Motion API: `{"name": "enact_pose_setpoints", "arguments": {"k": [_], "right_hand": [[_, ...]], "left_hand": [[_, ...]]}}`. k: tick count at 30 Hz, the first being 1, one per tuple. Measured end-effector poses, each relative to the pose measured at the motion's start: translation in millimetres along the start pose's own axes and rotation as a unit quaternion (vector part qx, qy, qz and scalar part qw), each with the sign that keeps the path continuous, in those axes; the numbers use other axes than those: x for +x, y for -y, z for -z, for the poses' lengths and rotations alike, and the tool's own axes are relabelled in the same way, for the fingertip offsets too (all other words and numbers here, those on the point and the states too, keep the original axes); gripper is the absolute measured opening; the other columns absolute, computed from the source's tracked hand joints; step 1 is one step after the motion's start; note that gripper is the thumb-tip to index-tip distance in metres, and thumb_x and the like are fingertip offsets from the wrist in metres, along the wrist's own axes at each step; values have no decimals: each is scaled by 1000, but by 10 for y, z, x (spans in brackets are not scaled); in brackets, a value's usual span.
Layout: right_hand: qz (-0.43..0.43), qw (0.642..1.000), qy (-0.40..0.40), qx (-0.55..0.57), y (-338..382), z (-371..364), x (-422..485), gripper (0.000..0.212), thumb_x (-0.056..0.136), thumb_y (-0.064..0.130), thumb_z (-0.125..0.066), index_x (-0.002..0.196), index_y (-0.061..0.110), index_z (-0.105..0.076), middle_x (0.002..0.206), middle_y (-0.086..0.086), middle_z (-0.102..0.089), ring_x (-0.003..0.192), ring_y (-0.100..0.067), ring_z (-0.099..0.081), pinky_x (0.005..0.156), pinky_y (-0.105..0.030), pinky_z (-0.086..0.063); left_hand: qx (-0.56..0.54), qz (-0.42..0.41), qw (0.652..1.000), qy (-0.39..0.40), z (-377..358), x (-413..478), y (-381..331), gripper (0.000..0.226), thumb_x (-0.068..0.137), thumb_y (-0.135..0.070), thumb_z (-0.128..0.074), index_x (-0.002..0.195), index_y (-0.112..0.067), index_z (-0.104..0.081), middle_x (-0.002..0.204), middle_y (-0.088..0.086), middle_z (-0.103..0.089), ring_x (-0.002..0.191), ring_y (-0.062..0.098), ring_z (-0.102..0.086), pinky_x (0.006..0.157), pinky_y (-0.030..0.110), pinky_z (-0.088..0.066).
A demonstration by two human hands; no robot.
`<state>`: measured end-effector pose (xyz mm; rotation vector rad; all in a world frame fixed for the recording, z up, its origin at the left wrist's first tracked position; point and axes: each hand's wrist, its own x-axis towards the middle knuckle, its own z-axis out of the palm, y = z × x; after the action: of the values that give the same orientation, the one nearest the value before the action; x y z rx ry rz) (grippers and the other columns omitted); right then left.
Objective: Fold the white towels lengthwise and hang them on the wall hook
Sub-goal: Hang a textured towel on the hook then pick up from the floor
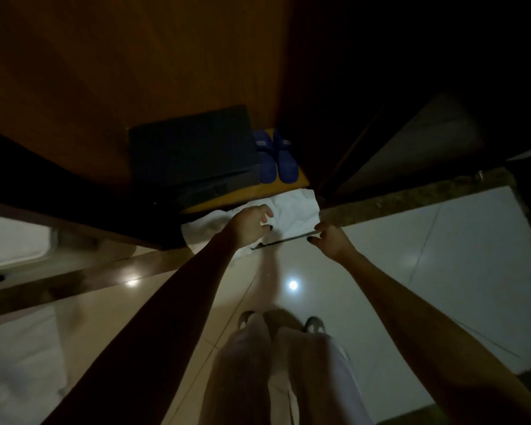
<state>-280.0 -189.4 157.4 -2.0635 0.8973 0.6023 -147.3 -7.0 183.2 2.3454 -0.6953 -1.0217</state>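
**Inspector:** Location of the towel (295, 207)?

**Assistant:** One white towel, crumpled, held up in front of a low wooden shelf (301, 176) and above the floor (411, 271). Its far part overlaps the shelf's front edge in view. I cannot tell whether it rests there.

**Inspector:** State of the hands?

**Assistant:** The left hand (250, 227) has its fingers curled into the cloth and grips the towel's left part. The right hand (333, 242) pinches the near edge at its right end between thumb and fingers. That edge runs taut from one hand to the other. Both arms are stretched forward and both hands are engaged on the towel. The nails are dark.

**Inspector:** Fold status?

**Assistant:** No clean lengthwise fold is visible. The cloth is bunched and creased, mostly behind the left hand.

**Inspector:** Surroundings?

**Assistant:** On the shelf, a pair of blue slippers (285, 161) stands side by side with the toes toward the camera. A dark box (193, 151) sits just beside them on the left. The floor is glossy pale tile with a bright spot of light reflected below the hands. Pale trousers (313, 378) and shoes (314, 323) show at the bottom. The lighting is poor and finer detail is not legible.
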Motion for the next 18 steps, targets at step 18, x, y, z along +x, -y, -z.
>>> {"name": "enact_pose_setpoints", "arguments": {"k": [18], "right_hand": [[-18,985,-89,144,-2749,-1376,3665,29,91,20,-65,100,-7,-65,91,-22,-68,87,-34,-65,71,-35,-49]], "left_hand": [[222,-249,942,25,-3018,4066,1190,43,94,-17,-56,136,-16,-48,139,-1,-47,115,18,-55,89,27,-44]]}}
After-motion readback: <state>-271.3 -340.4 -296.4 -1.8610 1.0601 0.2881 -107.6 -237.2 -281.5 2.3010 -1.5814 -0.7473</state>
